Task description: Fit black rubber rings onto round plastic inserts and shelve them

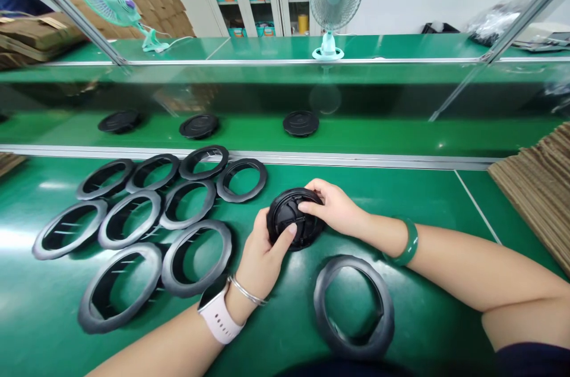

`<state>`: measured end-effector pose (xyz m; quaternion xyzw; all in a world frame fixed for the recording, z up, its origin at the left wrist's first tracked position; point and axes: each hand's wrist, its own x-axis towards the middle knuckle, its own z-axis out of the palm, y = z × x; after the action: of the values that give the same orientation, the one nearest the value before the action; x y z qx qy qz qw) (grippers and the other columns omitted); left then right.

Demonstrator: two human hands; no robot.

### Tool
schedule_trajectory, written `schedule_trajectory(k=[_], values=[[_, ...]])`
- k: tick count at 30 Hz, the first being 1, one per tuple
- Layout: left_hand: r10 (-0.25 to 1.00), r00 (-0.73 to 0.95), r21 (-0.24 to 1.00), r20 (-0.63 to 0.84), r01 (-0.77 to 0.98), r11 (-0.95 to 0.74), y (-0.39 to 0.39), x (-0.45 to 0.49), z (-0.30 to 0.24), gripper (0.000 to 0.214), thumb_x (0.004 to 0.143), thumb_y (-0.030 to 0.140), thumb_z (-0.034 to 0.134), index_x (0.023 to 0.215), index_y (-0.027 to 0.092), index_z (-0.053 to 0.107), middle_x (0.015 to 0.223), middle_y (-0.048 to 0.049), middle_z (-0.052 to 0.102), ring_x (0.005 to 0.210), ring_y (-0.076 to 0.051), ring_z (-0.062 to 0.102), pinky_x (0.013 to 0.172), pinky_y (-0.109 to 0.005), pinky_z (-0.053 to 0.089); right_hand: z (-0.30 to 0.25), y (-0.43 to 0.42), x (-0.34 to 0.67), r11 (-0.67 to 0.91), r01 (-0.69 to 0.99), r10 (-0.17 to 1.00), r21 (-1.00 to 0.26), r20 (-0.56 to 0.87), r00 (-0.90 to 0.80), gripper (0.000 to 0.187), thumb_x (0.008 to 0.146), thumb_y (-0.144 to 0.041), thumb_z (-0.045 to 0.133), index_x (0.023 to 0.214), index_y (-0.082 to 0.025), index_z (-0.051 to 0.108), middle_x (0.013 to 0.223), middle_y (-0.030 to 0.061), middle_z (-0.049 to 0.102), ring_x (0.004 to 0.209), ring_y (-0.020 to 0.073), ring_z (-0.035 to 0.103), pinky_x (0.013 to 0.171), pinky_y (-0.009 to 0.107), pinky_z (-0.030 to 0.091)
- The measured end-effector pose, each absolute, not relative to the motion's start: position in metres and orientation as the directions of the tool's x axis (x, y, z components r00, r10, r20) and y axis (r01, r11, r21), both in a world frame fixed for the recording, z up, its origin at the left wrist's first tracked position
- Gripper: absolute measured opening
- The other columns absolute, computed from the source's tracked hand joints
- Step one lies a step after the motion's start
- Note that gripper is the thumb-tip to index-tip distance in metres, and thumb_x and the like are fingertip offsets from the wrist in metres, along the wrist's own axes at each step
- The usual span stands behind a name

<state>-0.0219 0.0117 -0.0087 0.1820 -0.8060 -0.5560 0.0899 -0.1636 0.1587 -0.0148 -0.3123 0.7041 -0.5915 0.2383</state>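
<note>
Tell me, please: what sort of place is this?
Probably a small factory assembly workshop: a long green-topped workbench, many identical black plastic rings laid out in rows, and a stack of corrugated cardboard sheets at the right.

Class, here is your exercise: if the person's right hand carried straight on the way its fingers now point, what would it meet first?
The black ribbed plastic disc. The fingers of the right hand already appear to rest on its top edge, so the disc comes first.
</note>
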Motion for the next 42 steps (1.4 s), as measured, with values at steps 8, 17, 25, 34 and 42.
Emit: schedule_trajectory(k=[8,17,25,34,42], values=[[-0.41,-0.908,0.92,-0.082,-0.228,0.32,0.011,-0.02,-0.007,0.037,0.091,0.049,0.06,0.115,0.022,0.052,0.109,-0.0036,0.065,0.101,-0.022,0.061,0.089,-0.036,0.048,0.013,0.17,-0.164,0.133,-0.143,-0.869,-0.981,-0.046,-0.493,0.051,0.076,-0.025,0.086,0.117,-0.019,0.057,0.113,0.0035,0.064,0.104,0.0248,0.061,0.089,0.036,0.049],[-0.436,-0.899,0.88,-0.041,-0.239,0.41,0.014,-0.024,-0.008,0.031,0.092,0.048,0.057,0.106,0.021,0.053,0.099,-0.0038,0.065,0.091,-0.023,0.063,0.078,-0.036,0.051,0.0,0.159,-0.147,0.288,-0.23,-0.721,-0.929,-0.053,-0.691,0.041,0.073,-0.008,0.084,0.102,-0.018,0.057,0.1,0.0004,0.065,0.093,0.0219,0.061,0.08,0.033,0.047],[-0.173,-0.973,0.935,0.151,0.084,0.344,0.016,-0.006,0.001,0.056,0.093,0.039,0.06,0.143,0.031,0.035,0.139,-0.0121,0.055,0.118,-0.029,0.062,0.099,-0.051,0.053,0.005,0.194,-0.241,0.357,-0.514,-0.316,-0.78,0.416,-0.852,0.033,0.083,-0.019,0.074,0.112,-0.017,0.059,0.108,0.0075,0.063,0.099,0.0275,0.059,0.09,0.041,0.048],[0.704,-0.653,0.709,0.278,0.634,0.308,0.032,-0.003,0.003,0.049,0.087,0.016,0.067,0.131,0.036,0.062,0.11,0.0024,0.075,0.119,-0.02,0.064,0.125,-0.038,0.022,-0.013,0.211,-0.279,0.634,-0.709,-0.609,-0.31,0.364,-0.704,0.044,0.1,-0.032,0.064,0.138,-0.012,0.056,0.142,0.017,0.049,0.139,0.0334,0.036,0.119,0.055,0.022],[-0.132,-0.939,0.863,-0.318,-0.229,-0.451,0.02,-0.016,0.003,0.028,0.096,0.044,0.055,0.097,0.018,0.063,0.098,-0.0128,0.074,0.101,-0.031,0.069,0.098,-0.053,0.053,-0.02,0.201,-0.265,0.196,-0.862,-0.906,-0.468,0.249,-0.342,0.048,0.097,-0.033,0.07,0.142,-0.022,0.055,0.148,0.0096,0.045,0.143,0.0276,0.032,0.121,0.05,0.025]])
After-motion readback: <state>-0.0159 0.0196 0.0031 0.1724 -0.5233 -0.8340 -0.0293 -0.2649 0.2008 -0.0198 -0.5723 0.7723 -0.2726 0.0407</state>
